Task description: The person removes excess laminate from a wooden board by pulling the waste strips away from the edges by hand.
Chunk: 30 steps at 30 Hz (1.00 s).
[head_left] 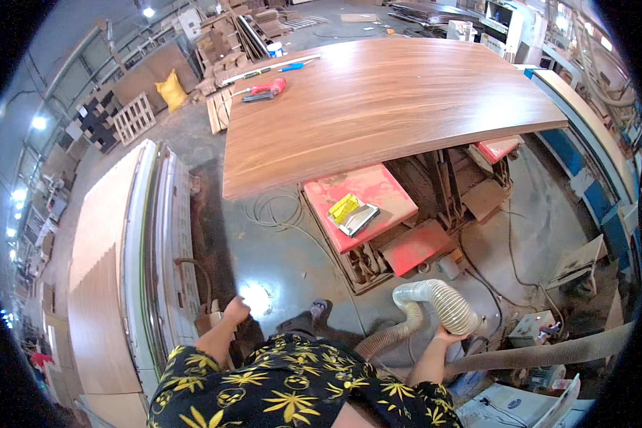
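Note:
My right hand (449,335) grips a ribbed, translucent flexible duct hose (435,296) near its end. The hose bends in an arch and runs back toward my body. My left hand (237,309) hangs in a loose fist over the floor beside the stacked panels, with nothing visible in it. Ahead of me a large wood-grain panel (392,100) lies on red lift tables. On the nearer red table top (392,200) sit a yellow item (344,210) and a silver-and-black flat tool (360,221).
On the panel's far left corner lie a red hand tool (267,88) and a blue-handled tool (292,67). Tall stacked boards (107,242) stand to my left. Cables and a thick grey hose (549,355) cross the floor at right. A blue machine frame (592,192) edges the right side.

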Available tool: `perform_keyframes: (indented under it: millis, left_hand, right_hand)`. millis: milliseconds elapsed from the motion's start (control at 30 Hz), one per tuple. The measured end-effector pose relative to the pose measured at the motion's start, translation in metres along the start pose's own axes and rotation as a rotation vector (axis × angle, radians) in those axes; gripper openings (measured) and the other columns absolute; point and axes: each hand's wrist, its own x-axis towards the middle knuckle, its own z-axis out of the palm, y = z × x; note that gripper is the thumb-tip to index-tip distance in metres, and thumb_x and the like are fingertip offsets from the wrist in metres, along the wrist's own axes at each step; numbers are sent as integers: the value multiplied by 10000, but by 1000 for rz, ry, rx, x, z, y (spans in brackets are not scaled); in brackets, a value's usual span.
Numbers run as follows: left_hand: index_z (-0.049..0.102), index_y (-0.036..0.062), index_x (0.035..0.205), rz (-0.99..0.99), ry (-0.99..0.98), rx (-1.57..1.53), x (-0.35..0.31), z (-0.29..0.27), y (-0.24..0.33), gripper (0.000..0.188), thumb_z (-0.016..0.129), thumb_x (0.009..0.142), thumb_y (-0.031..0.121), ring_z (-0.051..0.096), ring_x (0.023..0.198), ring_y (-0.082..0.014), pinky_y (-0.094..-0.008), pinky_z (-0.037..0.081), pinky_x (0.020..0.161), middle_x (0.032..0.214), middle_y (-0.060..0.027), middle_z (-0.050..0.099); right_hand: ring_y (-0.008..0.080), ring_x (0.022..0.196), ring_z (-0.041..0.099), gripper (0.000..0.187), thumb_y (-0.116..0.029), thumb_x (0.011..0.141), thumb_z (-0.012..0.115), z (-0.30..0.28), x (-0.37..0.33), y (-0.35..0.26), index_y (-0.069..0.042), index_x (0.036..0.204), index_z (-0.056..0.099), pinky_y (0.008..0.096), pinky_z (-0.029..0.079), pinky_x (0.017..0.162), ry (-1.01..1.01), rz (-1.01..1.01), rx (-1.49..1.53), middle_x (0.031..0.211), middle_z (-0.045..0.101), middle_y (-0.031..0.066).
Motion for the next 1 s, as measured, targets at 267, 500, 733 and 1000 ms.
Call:
perform_keyframes:
  millis: [267, 500, 733, 1000]
  left_hand:
    - [643, -45, 1139, -248, -302, -76, -134, 24, -98, 472, 670, 816, 298, 630, 1145, -324, -427, 514, 954, 1207, -219, 655]
    - [636, -21, 1206, -42, -353, -173, -106, 91, -215, 519, 732, 822, 314, 654, 1080, -279, -354, 516, 936, 1133, -183, 704]
    - [557, -9, 1314, -186, -256, -314, -31, 58, -289, 570, 730, 848, 271, 683, 964, -279, -359, 536, 874, 1039, -165, 716]
    - [584, -12, 1302, -106, -114, -296, 115, 9, -292, 539, 638, 878, 317, 654, 1098, -345, -380, 514, 939, 1191, -228, 671]
  right_hand:
    - [396, 1261, 519, 715, -555, 905, 434, -86, -33, 28, -75, 1434, 469, 584, 423, 1057, 214, 103, -69, 1464, 464, 149]
    - [347, 1087, 547, 616, -525, 906, 445, -131, -38, 49, -115, 1360, 515, 544, 464, 944, 320, 119, -295, 1304, 526, 124]
    - [288, 914, 561, 508, -495, 909, 452, -129, -50, 100, -166, 1278, 569, 486, 492, 835, 349, -26, -748, 1145, 580, 86]
    - [240, 827, 572, 432, -459, 919, 482, -116, -89, 236, -193, 1243, 588, 432, 513, 757, 310, 172, -1534, 1058, 620, 56]
